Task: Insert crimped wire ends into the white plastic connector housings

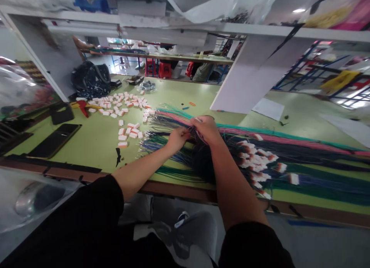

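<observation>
Both hands meet over the long wire bundles lying across the green table. My left hand (177,139) is closed, its fingertips pinching dark thin wires (192,130). Close beside it on the right, my right hand (206,128) curls round the same wires, and a small pale piece shows at its fingers. Pink wires (260,135) and teal wires (245,128) run off to the right. White connectors with orange parts (257,160) lie on the wires right of my right forearm. Loose white and orange connectors (131,131) are scattered left of the wire ends.
At the left lie a black phone-like slab (54,141) and a red and yellow tool (83,107). A dark bag (91,79) stands behind the connectors. An upright white panel (243,75) supports the shelf (179,23) above. Paper (268,108) lies at the right.
</observation>
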Available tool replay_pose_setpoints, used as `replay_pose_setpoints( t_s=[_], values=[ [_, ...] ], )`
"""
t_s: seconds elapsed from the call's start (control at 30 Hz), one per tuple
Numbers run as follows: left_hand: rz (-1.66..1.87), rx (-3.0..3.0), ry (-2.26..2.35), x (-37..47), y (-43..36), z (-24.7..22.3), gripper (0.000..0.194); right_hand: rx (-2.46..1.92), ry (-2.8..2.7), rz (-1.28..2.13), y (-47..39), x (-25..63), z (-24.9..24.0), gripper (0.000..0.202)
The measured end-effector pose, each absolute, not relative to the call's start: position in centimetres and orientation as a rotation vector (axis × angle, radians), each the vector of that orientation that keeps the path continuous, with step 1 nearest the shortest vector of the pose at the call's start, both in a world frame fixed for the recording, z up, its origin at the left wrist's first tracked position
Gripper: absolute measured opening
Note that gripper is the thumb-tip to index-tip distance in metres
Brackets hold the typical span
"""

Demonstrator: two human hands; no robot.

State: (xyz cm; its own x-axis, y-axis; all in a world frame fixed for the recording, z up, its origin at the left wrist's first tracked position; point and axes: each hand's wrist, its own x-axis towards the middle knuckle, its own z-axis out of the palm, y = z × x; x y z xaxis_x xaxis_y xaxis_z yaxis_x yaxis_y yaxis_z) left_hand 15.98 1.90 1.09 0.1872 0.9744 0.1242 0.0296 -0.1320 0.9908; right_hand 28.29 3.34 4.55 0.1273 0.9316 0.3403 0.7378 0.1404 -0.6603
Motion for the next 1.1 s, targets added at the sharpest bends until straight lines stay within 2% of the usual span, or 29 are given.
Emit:
replay_pose_setpoints(
  t_s=[0.17, 0.37, 0.67, 0.9, 1.1],
  values=[
    [1.113, 1.3, 1.03, 15.8, 2.1, 0.6, 0.017, -1.661, -1.826, 0.341, 3.7, 29.1, 5.0, 0.03],
    [1.066, 1.124, 1.033, 15.7, 2.0, 0.7, 0.018, -2.163, -1.669, 0.045, 7.4, 33.6, 5.5, 0.034],
    [1.032, 1.004, 1.025, 15.4, 1.9, 1.6, 0.022, -2.377, -1.677, 0.092, 10.8, 35.2, 3.1, 0.026],
    [1.053, 0.923, 1.015, 15.3, 2.1, 1.7, 0.023, -2.203, -1.642, 0.013, 9.3, 34.0, 5.1, 0.037],
    [1.085, 0.905, 1.012, 15.4, 2.1, 1.7, 0.019, -1.607, -1.886, 0.312, 2.0, 32.5, 6.8, 0.034]
  ],
)
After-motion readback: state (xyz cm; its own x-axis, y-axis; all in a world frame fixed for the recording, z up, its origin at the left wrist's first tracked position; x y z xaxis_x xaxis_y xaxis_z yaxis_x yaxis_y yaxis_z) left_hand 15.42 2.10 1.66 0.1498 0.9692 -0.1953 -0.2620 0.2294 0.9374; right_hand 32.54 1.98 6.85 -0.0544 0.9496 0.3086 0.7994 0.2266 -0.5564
